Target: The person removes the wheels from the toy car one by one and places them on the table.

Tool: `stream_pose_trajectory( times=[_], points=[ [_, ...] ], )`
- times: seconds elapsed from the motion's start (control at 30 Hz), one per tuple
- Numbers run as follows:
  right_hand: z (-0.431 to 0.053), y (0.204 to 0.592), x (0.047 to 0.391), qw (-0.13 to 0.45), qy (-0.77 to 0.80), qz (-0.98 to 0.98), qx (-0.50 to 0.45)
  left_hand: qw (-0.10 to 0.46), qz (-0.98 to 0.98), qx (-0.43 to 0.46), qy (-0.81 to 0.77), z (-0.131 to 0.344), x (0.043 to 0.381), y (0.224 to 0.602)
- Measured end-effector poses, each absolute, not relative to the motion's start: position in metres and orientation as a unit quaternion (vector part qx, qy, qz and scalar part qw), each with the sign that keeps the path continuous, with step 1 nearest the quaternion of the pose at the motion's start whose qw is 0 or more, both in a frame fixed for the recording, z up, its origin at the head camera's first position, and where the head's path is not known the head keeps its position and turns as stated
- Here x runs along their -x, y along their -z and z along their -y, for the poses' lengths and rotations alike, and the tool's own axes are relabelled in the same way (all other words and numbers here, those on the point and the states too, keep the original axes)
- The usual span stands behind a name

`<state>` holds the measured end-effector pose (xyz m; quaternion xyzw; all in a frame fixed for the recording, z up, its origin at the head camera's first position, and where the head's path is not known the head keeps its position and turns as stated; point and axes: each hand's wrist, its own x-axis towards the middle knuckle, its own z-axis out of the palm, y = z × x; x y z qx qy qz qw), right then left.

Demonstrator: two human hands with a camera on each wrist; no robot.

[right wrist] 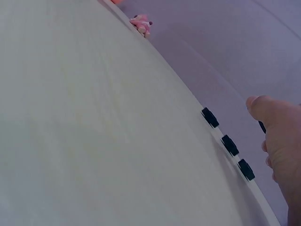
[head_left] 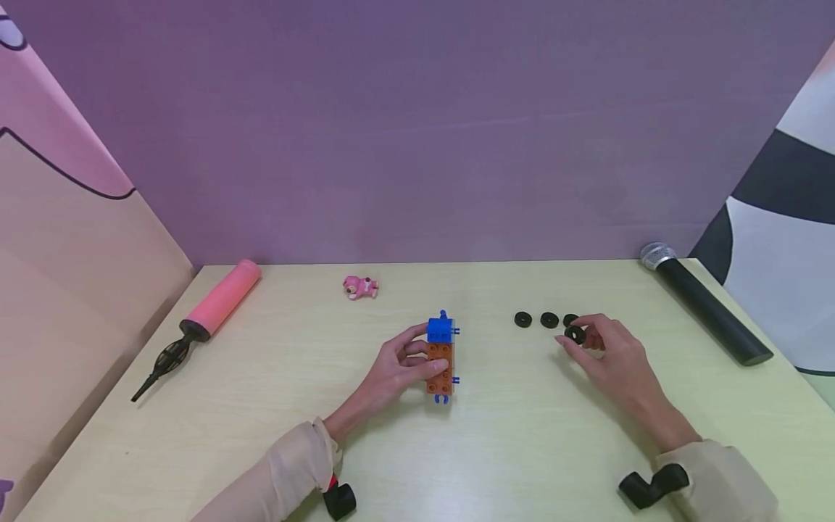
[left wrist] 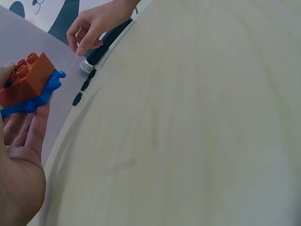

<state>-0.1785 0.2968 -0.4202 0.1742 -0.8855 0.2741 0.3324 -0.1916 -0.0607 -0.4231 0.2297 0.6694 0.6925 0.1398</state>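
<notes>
My left hand (head_left: 404,362) grips a toy block vehicle (head_left: 440,359), thumb across its orange studded bricks (left wrist: 30,77). A blue brick (head_left: 440,330) sits at its far end, and small blue axle pegs stick out along its right side. On the right, my right hand (head_left: 609,355) pinches a small black toy wheel (head_left: 575,334) between thumb and fingers, above the table. In the right wrist view the hand (right wrist: 282,127) hides most of that wheel. Three more black wheels, among them the left one (head_left: 523,319) and the middle one (head_left: 549,320), lie in a row beside it.
A pink balloon pump (head_left: 222,301) with a black nozzle lies at the table's left. Near the back edge is a small pink bear figure (head_left: 361,287). A black microphone (head_left: 711,308) lies along the right edge. A purple wall (head_left: 417,145) rises behind the table.
</notes>
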Motion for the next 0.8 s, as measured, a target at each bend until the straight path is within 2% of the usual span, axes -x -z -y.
stream_pose_trajectory(
  times=[0.8],
  points=[
    [-0.334,0.426,0.196,0.265,-0.252,0.923,-0.115,0.137,-0.674,-0.226,-0.69,0.062,0.191,0.425]
  ],
)
